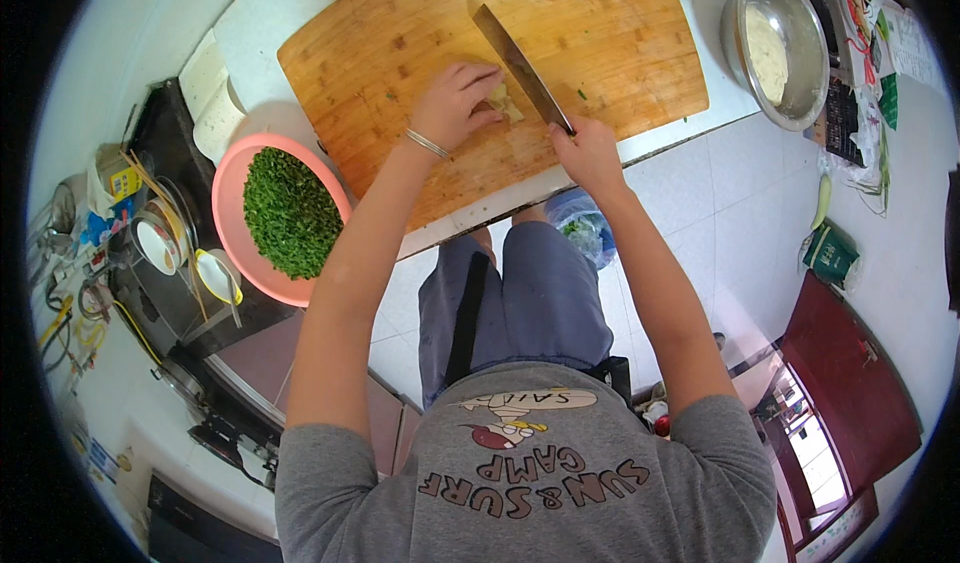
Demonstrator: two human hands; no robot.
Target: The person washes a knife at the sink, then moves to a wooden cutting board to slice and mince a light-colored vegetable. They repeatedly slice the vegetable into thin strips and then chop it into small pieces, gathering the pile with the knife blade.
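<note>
A person in a printed gray T-shirt (560,518), nearest the camera, stands over a wooden cutting board (630,38) on a white desk (262,25). At the board, the left grip (455,108) curves fingers and thumb about a pale food piece (510,106), which lies on the wood near mid-board; how firmly it is held cannot be told. Just to the right, the blade of a kitchen knife (522,71) slants past the piece, its handle clasped in the right grip (590,153). The evident hazard is a cut: were the piece to slip or roll, or the fingertips to stray outward, the edge could meet skin.

Among the containers, a small yellow-rimmed bowl (213,275) sits at far left, its contents unclear. Beside it, a pink basin (226,198) bears a mound of finely chopped greens (290,213); set near the left forearm, it could be knocked by a careless elbow. Below the desk edge, a clear plastic container (602,231) shows green scraps. At right, a steel bowl (740,28) holds pale dough (766,58); its rim appears to overhang the desk, so a bump might tip it.
</note>
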